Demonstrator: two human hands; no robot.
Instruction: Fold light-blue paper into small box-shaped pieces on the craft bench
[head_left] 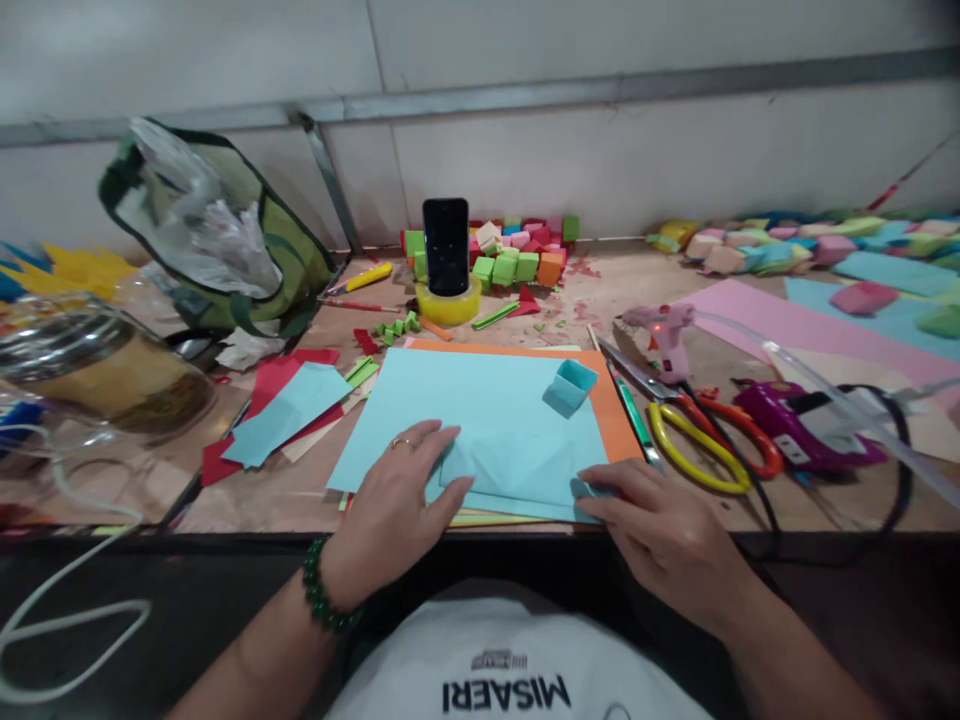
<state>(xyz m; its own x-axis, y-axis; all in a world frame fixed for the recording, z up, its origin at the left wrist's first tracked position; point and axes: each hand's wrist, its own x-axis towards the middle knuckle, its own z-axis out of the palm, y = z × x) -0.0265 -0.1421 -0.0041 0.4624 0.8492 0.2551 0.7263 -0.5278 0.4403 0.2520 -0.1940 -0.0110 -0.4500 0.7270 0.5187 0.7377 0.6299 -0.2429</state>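
Note:
A creased piece of light blue paper (517, 468) lies on a stack of blue sheets (465, 385) near the table's front edge. My left hand (397, 495) rests flat at its left end, thumb spread from the fingers. At the other end, my right hand (652, 515) pinches the paper's right corner between thumb and fingers. A small folded blue paper box (574, 385) stands on the stack's upper right, apart from both hands.
Right of the stack are a green cutter (634, 410), yellow- and orange-handled scissors (694, 450), a pink glue gun (664, 335) and cords. A phone (446, 245) stands in a tape roll (450, 300) before colored paper cubes (517, 262). A jar (105, 370) and bag (296, 250) sit left.

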